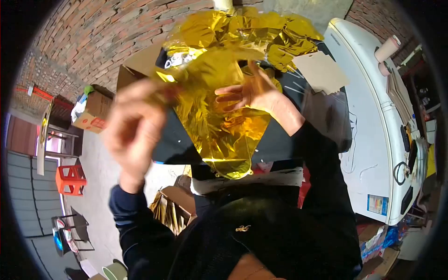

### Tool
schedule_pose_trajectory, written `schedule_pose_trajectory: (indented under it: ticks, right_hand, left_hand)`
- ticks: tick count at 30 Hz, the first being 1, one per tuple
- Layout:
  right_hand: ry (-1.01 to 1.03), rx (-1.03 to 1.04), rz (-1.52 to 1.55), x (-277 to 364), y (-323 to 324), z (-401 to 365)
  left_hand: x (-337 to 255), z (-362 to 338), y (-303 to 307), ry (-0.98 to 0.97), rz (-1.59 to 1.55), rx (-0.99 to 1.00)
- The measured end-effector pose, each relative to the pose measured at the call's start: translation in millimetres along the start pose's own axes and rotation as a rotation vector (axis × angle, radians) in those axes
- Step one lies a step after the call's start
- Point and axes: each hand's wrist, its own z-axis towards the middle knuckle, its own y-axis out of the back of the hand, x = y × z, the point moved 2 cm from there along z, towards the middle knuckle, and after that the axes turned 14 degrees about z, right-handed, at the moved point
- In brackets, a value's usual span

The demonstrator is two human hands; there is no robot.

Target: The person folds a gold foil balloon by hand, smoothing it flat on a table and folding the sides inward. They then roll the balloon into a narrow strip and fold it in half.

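A shiny gold foil piece (219, 126) hangs over the near edge of the black tabletop, its lower end rounded. Above it, a blurred gold foil sheet (205, 70) is lifted and in motion. My left hand (135, 126) is at the left end of this sheet, smeared by motion, with curled fingers that seem to pinch its edge. On the right, my right hand (261, 95) has its fingers spread, palm turned inward, close against the foil and gripping nothing I can see.
Crumpled gold foil (247, 28) is heaped at the table's far side. A cardboard sheet (322, 72) lies at the right. A white fridge (364, 121) lies alongside the table. A box of gold strips (172, 210) is below left, and a red stool (70, 180) stands farther off.
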Motion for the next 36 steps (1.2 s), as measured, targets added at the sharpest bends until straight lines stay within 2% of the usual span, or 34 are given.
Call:
schedule_pose_trajectory:
  ticks: [2, 3, 4, 6, 7, 10, 12, 14, 15, 18, 22, 23, 26, 27, 30, 33, 34, 36]
  right_hand:
    - [0.361, 0.142, -0.174, -6, 14, 13]
    - [0.254, 0.126, 0.053, -3, 38, 21]
    - [0.349, -0.008, 0.077, -4, 45, 24]
    - [0.316, -0.077, 0.105, -10, 51, 25]
    - [0.315, -0.123, 0.206, -21, 28, 15]
    - [0.217, -0.061, 0.225, -33, 51, 4]
    - [0.195, -0.13, 0.096, -35, 73, 3]
    - [0.178, -0.245, -0.067, -36, 97, 2]
    - [0.163, -0.203, -0.093, -38, 94, 2]
    - [0.248, -0.337, -0.382, -42, 88, -4]
    - [0.31, -0.309, -0.74, -35, 93, -5]
    - [0.363, -0.38, -0.876, -32, 91, -13]
    - [0.448, -0.434, -0.929, -27, 100, -20]
    - [0.456, -0.45, -1.041, -24, 108, -20]
    - [0.509, -0.424, -1.048, -24, 122, -22]
    - [0.444, -0.526, -1.043, -21, 117, -30]
    - [0.484, -0.503, -0.977, -20, 125, -29]
    - [0.445, -0.536, -1.034, -15, 136, -25]
  left_hand:
    - [1, -44, -10, 0.045, 0.056, 0.11]
    - [7, -68, -17, 0.104, 0.038, 0.109]
    - [13, -91, -23, 0.155, 0.033, 0.127]
    - [15, -127, -33, 0.225, 0.056, 0.202]
    - [17, -143, -38, 0.213, 0.096, 0.22]
    - [30, -185, -53, 0.274, 0.14, 0.251]
    - [36, -205, -61, 0.282, 0.172, 0.251]
    - [35, -212, -67, 0.28, 0.186, 0.281]
    - [33, -213, -69, 0.256, 0.2, 0.28]
    - [35, -218, -75, 0.271, 0.179, 0.28]
    - [34, -219, -79, 0.222, 0.24, 0.313]
    - [34, -219, -80, 0.193, 0.26, 0.308]
    - [32, -219, -85, 0.128, 0.316, 0.305]
    - [32, -220, -88, 0.123, 0.331, 0.31]
    - [34, -220, -95, 0.089, 0.397, 0.321]
    - [31, -220, -98, 0.09, 0.454, 0.364]
    - [32, -222, -98, 0.096, 0.451, 0.38]
    - [27, -220, -98, 0.117, 0.458, 0.397]
